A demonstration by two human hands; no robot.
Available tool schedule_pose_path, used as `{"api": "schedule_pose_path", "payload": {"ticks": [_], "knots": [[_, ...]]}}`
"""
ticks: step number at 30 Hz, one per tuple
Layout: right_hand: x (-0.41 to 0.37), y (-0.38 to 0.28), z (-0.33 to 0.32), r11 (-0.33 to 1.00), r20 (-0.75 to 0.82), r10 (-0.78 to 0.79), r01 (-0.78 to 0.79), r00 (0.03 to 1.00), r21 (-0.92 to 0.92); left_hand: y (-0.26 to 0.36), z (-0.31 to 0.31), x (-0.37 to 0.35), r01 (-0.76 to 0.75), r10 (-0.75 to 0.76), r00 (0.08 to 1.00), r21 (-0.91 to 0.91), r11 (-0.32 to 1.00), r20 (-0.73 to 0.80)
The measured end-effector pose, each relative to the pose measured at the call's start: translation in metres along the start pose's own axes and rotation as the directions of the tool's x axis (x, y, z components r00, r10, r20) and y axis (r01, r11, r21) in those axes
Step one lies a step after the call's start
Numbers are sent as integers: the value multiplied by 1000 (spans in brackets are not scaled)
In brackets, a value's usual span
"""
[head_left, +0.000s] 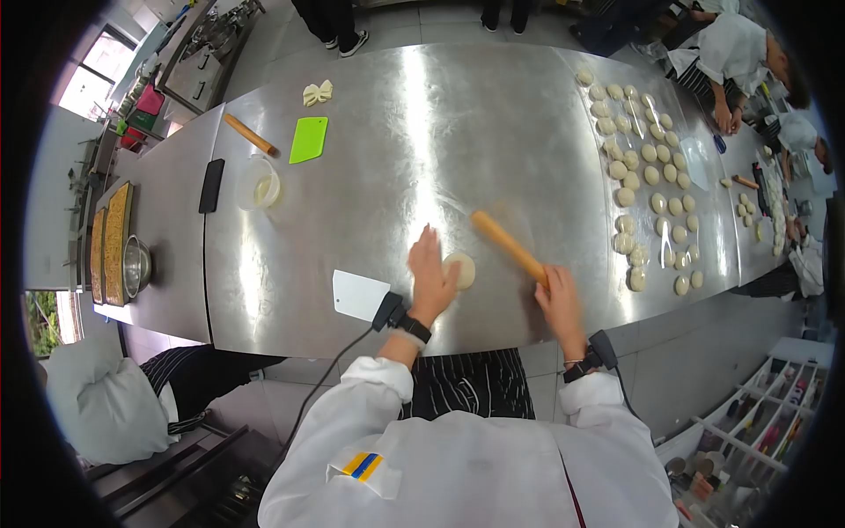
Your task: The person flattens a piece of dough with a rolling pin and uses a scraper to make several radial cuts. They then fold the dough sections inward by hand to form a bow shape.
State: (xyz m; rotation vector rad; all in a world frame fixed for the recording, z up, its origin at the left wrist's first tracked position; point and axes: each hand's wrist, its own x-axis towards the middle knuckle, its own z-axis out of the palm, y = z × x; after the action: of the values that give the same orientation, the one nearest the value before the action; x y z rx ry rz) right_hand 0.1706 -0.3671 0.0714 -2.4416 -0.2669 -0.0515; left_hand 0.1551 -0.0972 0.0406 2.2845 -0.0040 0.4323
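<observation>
Dough round, pale and flat, lying on a steel table near its front edge, before a person in a white jacket. The left hand is at the round's left side, fingers loosely spread and grasping nothing that I can see; its thumb is at the dough, though I cannot tell whether it presses. The right hand has its fingers wrapped around the near end of a wooden rolling pin, slightly blurred, slanting away to the right of the round. Just left of the left hand lies a white scraper. Farther off on that side are a clear tub, a bright green board, a second wooden pin and a twisted dough piece. Well to the person's right, many dough balls sit in loose rows, and past them a co-worker in white leans over the worktop
</observation>
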Motion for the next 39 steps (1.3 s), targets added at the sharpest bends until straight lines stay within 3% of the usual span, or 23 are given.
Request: {"api": "schedule_pose_path", "payload": {"ticks": [1, 2, 3, 4, 5, 6, 9, 12, 14, 18, 19, 24, 27, 30, 32, 35, 37, 39], "knots": [[3, -15, 5, 993, 6, -106, 106, 994, -46, 4, -11, -11, 52, -43, 989, 64, 997, -145], [3, -27, 12, 973, 20, -212, 213, 977, -90, 8, -24, -23, 86, -73, 984, 77, 993, -165], [4, -37, 22, 973, 24, -211, 212, 977, -88, 11, -31, -30, 116, -97, 976, 88, 989, -194], [6, -47, 31, 951, 42, -288, 291, 957, -100, 14, -35, -35, 117, -98, 976, 88, 989, -195], [8, -54, 39, 923, 59, -364, 368, 930, -112, 17, -39, -39, 82, -63, 995, 270, 959, -78], [8, -57, 45, 923, 56, -364, 368, 930, -112, 17, -42, -41, 22, -47, 998, 438, 899, 47], [7, -55, 66, 932, 130, -342, 353, 931, -81, 7, -35, -45, 77, -170, 973, 473, 878, 156], [0, -49, 67, 908, 176, -335, 367, 925, -201, -3, -31, -47, 50, -168, 962, 464, 884, 216], [-1, -49, 57, 920, 220, -171, 236, 960, -314, -4, -29, -41, 48, -162, 966, 475, 879, 203], [44, -51, 67, 896, 235, -102, 192, 967, -400, -14, -18, -1, 45, -154, 974, 529, 847, 164], [60, -51, 74, 891, 178, -102, 169, 979, -422, -17, -17, 14, 47, -157, 974, 531, 846, 164], [126, -42, 94, 870, 115, -55, 105, 992, -482, -33, -12, 84, -58, -118, 963, 611, 789, 244], [130, -39, 96, 912, 9, -109, 103, 994, -396, -34, -14, 90, -124, -23, 964, 522, 844, 266], [82, -51, 78, 962, -9, -109, 103, 994, -253, -14, -26, 35, -59, -111, 944, 489, 871, 312], [34, -44, 73, 891, 156, -200, 246, 967, -382, 3, -33, -17, 8, -168, 936, 461, 887, 308], [-27, -42, 65, 910, 183, -164, 221, 969, -352, 17, -36, -84, 2, -160, 937, 455, 891, 311], [-43, -45, 58, 913, 145, -129, 175, 981, -369, 22, -40, -89, -26, -156, 926, 469, 883, 344], [-41, -39, 56, 949, 216, -86, 146, 973, -280, 22, -46, -83, 77, -152, 956, 284, 956, 252]]}}
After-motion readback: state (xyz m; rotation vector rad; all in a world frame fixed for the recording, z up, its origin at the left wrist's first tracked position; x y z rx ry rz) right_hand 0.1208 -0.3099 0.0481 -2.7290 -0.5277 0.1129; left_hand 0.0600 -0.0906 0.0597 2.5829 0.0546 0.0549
